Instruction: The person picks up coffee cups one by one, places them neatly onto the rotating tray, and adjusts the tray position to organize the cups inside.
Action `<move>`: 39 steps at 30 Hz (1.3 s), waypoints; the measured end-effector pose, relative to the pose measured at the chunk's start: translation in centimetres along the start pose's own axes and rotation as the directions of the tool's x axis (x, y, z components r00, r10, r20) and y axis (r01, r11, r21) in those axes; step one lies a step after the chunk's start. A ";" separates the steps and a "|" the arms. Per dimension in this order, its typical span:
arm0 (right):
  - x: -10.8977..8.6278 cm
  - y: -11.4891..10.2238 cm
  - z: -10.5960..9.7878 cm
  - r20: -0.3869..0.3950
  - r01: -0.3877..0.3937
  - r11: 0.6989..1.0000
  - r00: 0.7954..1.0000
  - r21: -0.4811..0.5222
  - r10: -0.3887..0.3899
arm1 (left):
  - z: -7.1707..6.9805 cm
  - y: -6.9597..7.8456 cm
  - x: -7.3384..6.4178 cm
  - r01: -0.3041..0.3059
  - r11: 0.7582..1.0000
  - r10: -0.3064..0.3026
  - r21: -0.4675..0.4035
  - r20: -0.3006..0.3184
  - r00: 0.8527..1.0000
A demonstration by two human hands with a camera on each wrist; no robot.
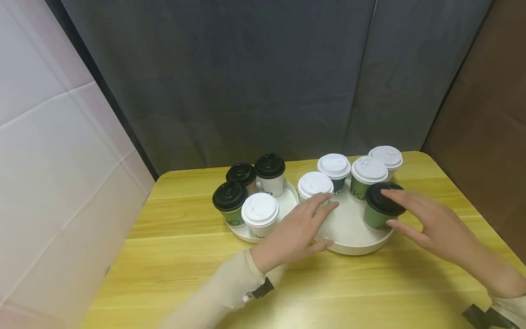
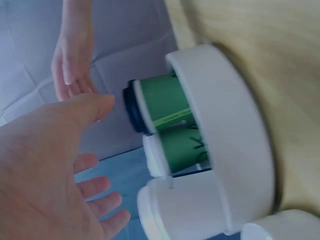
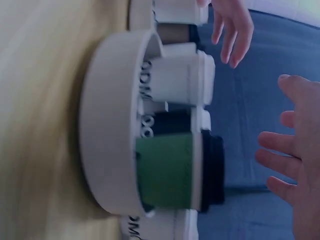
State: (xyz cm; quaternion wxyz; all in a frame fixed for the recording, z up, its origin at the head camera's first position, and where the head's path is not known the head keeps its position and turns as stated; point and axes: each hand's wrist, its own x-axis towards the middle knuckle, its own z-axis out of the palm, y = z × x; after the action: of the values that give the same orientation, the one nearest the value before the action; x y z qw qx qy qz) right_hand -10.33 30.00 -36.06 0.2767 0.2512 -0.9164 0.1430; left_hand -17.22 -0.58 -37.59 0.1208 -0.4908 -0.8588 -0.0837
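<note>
My left hand (image 1: 293, 230) hovers at the front left of the right-hand round tray (image 1: 357, 249), its fingers spread and slightly bent. Nearest to it is a white-lidded cup (image 1: 314, 183); the left wrist view shows a gap between hand and white cup (image 2: 190, 202). On the right, my right hand (image 1: 444, 230) is beside a green paper cup with a black lid (image 1: 379, 217). From the right wrist, the fingers (image 3: 280, 144) appear apart from that green cup (image 3: 165, 170). Neither hand holds anything. Three more white-lidded cups (image 1: 369, 170) stand at the tray's back.
A smaller round tray (image 1: 292, 196) to the left bears three black-lidded cups (image 1: 270, 167) and one white-lidded cup (image 1: 260, 210). Both trays stand on a yellow wood-grain table (image 1: 176, 256). Behind it hangs a dark grey curtain (image 1: 246, 82), with a brown panel (image 1: 485, 114) at the right.
</note>
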 end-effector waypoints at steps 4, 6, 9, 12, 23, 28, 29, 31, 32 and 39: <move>1.3 1.5 -0.8 -0.012 -0.036 0.999 0.999 0.018 0.037 | -1.0 0.0 1.5 0.010 0.998 -0.012 -0.059 -0.048 0.999; 1.8 2.2 -1.0 -0.009 -0.069 0.997 0.998 0.021 0.069 | -1.3 0.0 2.3 0.012 0.995 -0.017 -0.098 -0.056 0.998; 2.6 3.3 -1.2 0.013 -0.131 0.991 0.991 0.020 0.131 | -1.6 0.0 3.4 0.019 0.986 -0.029 -0.163 -0.061 0.998; 3.3 4.2 -1.2 0.034 -0.185 0.983 0.982 0.021 0.184 | -1.9 0.1 4.6 0.024 0.976 -0.039 -0.215 -0.064 0.997; 5.5 8.0 -0.4 0.116 -0.262 0.965 0.959 0.002 0.260 | -3.1 0.5 9.1 0.050 0.906 -0.088 -0.420 -0.070 0.994; 6.1 9.5 -0.2 0.145 -0.283 0.959 0.948 -0.021 0.283 | -3.2 0.5 10.9 0.113 0.867 -0.132 -0.486 -0.006 0.991; 6.2 9.7 -0.1 0.149 -0.286 0.958 0.946 -0.023 0.286 | -3.1 0.5 11.3 0.121 0.863 -0.136 -0.491 0.005 0.991; 6.5 10.1 -0.1 0.161 -0.292 0.956 0.943 -0.028 0.293 | -3.1 0.3 11.9 0.137 0.857 -0.146 -0.496 0.020 0.989; 6.6 10.3 -0.1 0.171 -0.297 0.954 0.939 -0.033 0.298 | -3.0 0.2 12.2 0.144 0.855 -0.152 -0.498 0.025 0.988; 7.5 11.7 0.8 0.247 -0.340 0.939 0.906 -0.057 0.344 | -2.6 -0.4 13.9 0.187 0.836 -0.191 -0.516 0.046 0.980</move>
State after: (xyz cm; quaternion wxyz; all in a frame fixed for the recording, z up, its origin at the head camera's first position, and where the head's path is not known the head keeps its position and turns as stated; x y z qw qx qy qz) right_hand -22.39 36.58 -33.82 0.1295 0.1013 -0.9749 0.1500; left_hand -24.05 9.95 -31.06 -0.0211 -0.4176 -0.8483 -0.3249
